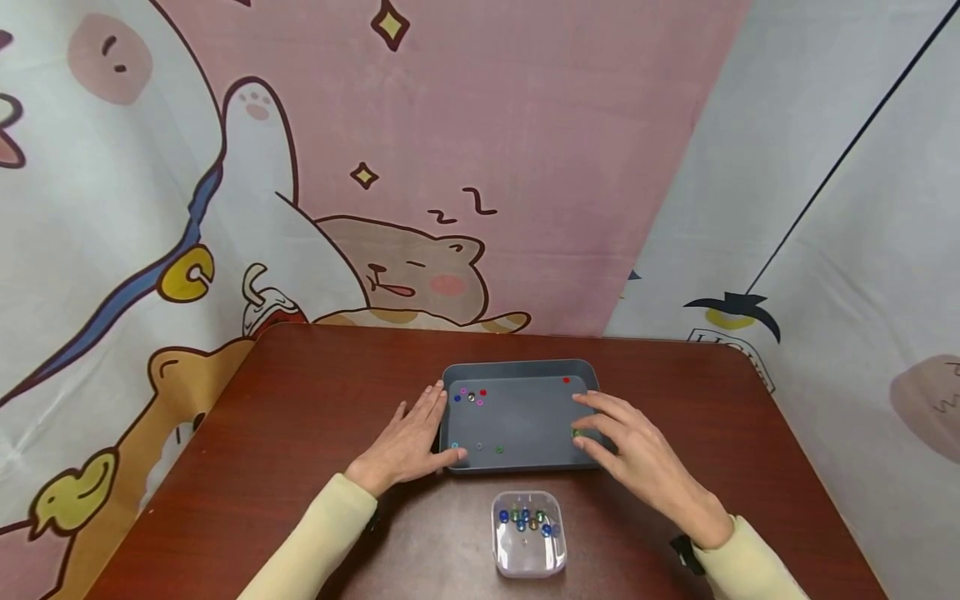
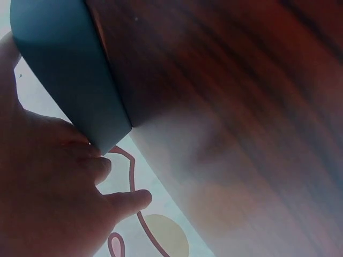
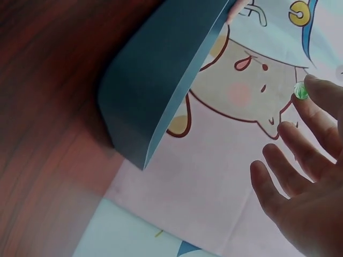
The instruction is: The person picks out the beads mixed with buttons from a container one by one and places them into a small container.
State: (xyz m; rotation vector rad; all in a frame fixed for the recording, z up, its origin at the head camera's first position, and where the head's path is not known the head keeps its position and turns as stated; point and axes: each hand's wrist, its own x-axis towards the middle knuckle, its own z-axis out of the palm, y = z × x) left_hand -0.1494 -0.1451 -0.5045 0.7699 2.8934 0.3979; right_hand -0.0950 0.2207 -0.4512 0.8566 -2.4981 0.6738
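Observation:
My right hand [image 1: 637, 446] is over the right end of a grey tray [image 1: 525, 425]. Its thumb and index finger pinch a green glass marble [image 3: 301, 90], while the other fingers are spread apart. My left hand [image 1: 408, 442] rests against the tray's left side, fingers extended along the wall and thumb over the near left corner. Small coloured circles lie on the tray floor: pink, blue and red ones at the far left, a red one [image 1: 566, 380] at the far right, and light blue, grey and green [image 1: 499, 450] ones along the near side.
A clear plastic box [image 1: 528, 560] holding several blue, green and amber marbles [image 1: 522, 522] stands on the brown table [image 1: 337, 383] in front of the tray. Behind the table hangs a cloth [image 1: 525, 167] printed with cartoon animals.

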